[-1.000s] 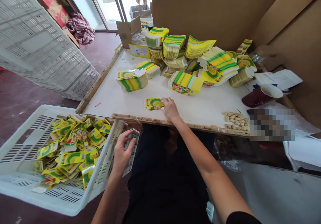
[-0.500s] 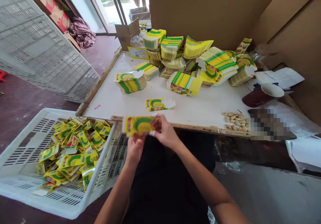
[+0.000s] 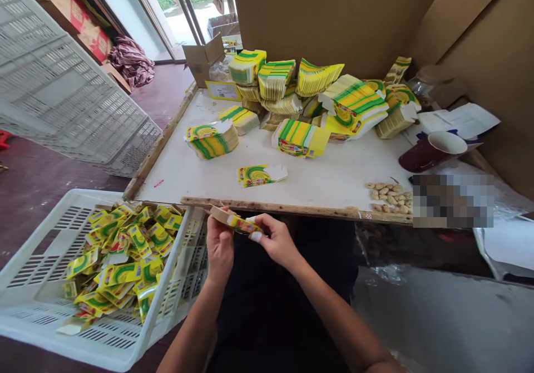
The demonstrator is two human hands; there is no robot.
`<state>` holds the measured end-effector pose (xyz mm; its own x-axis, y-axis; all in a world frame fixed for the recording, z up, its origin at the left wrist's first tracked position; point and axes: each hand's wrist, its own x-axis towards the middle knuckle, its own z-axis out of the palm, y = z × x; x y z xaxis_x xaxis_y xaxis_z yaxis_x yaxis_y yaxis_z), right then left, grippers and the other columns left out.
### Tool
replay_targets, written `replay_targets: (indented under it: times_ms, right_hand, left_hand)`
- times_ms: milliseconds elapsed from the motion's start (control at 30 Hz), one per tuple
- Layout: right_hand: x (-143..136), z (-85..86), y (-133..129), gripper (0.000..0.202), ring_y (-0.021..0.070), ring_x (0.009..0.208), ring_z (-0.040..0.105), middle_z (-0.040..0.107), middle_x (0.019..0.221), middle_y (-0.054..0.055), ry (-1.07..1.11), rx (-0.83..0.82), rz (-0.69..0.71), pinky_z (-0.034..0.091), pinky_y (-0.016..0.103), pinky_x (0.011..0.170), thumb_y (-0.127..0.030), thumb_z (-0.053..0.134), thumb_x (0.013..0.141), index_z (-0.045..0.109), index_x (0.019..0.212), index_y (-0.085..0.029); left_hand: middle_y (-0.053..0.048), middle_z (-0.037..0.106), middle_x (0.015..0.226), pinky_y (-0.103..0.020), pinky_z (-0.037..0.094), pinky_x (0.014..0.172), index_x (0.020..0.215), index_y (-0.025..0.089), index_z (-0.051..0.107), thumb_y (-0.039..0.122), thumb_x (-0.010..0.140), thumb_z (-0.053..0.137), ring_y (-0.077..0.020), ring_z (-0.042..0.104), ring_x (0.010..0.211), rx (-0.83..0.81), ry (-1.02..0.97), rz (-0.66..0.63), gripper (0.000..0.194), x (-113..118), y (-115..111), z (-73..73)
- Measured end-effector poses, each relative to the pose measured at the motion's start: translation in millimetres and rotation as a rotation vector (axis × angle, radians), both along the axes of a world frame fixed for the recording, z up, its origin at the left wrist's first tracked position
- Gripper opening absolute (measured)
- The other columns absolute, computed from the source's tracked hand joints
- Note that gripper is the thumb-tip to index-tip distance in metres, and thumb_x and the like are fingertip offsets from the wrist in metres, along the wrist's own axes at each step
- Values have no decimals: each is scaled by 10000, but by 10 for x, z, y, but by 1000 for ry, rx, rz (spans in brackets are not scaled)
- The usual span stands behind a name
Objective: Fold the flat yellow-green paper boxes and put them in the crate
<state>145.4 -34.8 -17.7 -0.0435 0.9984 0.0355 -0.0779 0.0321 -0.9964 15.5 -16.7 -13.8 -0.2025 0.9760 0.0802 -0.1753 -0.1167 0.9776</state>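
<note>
Between my two hands, just off the front edge of the table, is a small yellow-and-green printed carton (image 3: pixel 238 224), tilted so that a narrow side faces me. My left hand (image 3: pixel 220 250) is closed round its left end, where plain brown board shows. At the other end, my right hand (image 3: pixel 277 239) pinches the carton between thumb and fingers; white coverings show on its fingertips. A single flat carton (image 3: pixel 261 175) lies on the white tabletop (image 3: pixel 329 186) beyond my hands. Whether anything is inside the held carton is hidden.
A white plastic crate (image 3: pixel 144 334) at left holds many cartons. Stacks of flat cartons (image 3: pixel 302 139) fill the table's back half. At right are peanuts (image 3: pixel 390 196), a dark red mug (image 3: pixel 431 151) and papers (image 3: pixel 463 121). A wooden strip (image 3: pixel 267 205) edges the table.
The carton has turned from its broad printed face toward me to its narrow side, and sits slightly lower. My left hand has moved up round its left end. The whole view has shifted slightly.
</note>
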Motion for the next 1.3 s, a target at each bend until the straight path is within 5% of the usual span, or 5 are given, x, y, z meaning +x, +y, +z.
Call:
replay_targets:
  times_ms: [133,433,600,900,1300]
  right_hand:
    - [218,13,25,92,161,689,624,701,780,18,-171,179,-62,486,258,627,-166,603,819,691,827,-195]
    - [295,221,-79,262,184,937,616,716,836,-10,-892,741,-57,322,435,1114,-91,504,935,692,920,-272]
    - [176,95,-134,587,300,1421,303,432,1478,125,-583,451,-234,247,537,1167,-242,616,867,415,1419,-225]
    - [-43,-115,-57,461,263,1264,541,607,1331,84,140,-92,94,394,451,1112,-418,533,893,564,1312,-227]
    - [27,-152,-174,473,233,1329,483,475,1467,105,-367,291,86,439,420,1092,-100,448,936,531,1371,-266]
  left_hand:
    - [-21,695,788,-270,532,717,833,191,680,520,703,766,-161,642,729,-31,106,-60,364,-184,22,2]
    - [-151,575,1316,-485,431,1037,1308,195,499,598,543,821,-347,532,1241,31,646,-567,923,-436,64,267]
    - [-57,660,1001,-358,547,781,1150,193,481,310,697,706,-216,661,861,-23,794,-503,519,-198,-62,133]
    - [-82,620,1117,-333,552,737,1188,235,370,207,683,662,-213,680,898,211,875,-432,584,-80,-210,-21]
    - [-72,553,1042,-312,538,666,1196,207,353,187,704,587,-179,632,803,240,829,-379,545,-124,-140,-138]
